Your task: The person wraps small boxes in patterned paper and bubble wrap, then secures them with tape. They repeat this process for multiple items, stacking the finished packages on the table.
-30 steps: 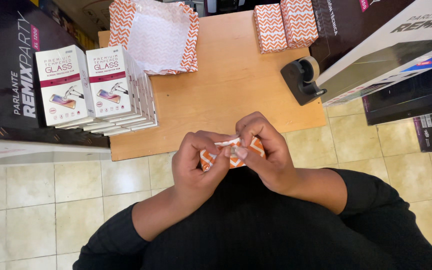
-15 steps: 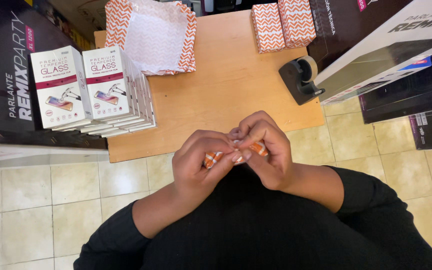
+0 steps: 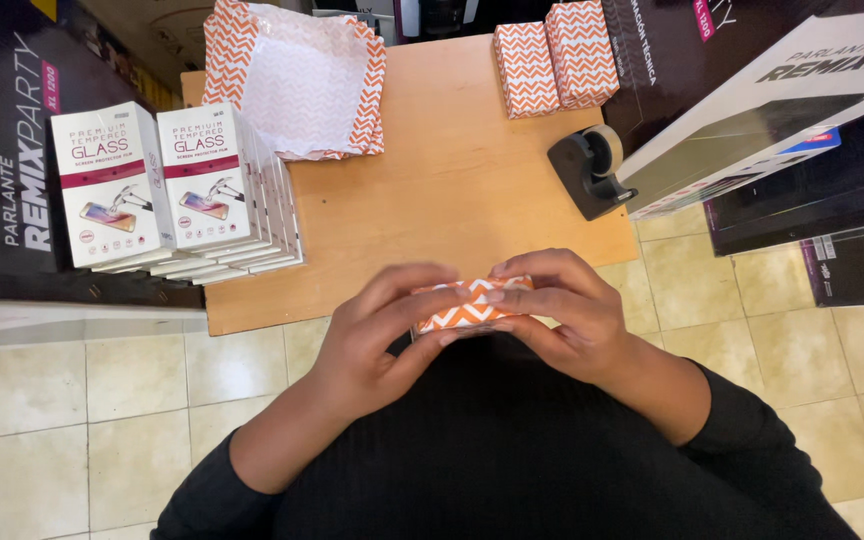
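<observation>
Orange-and-white chevron paper throughout. Left to right on wooden table [image 3: 452, 190]: two fanned stacks of white flat boxes [image 3: 167, 190] (exact count per stack not readable); one pile of chevron wrapping sheets [image 3: 302, 80]; two wrapped chevron packets [image 3: 555, 52] side by side at far edge; one black tape dispenser [image 3: 589, 170] at right edge. Below table edge, over tiled floor: one small chevron-wrapped box [image 3: 470, 305], held level between both hands. Left hand [image 3: 377, 335] curled closed around left end, fingertips lying over top face, thumb beneath. Right hand [image 3: 562, 310] likewise closed on right end, fingers [image 3: 527, 295] laid across top, overlapping the paper (underside hidden). Fingertips of both hands nearly meeting mid-box.
</observation>
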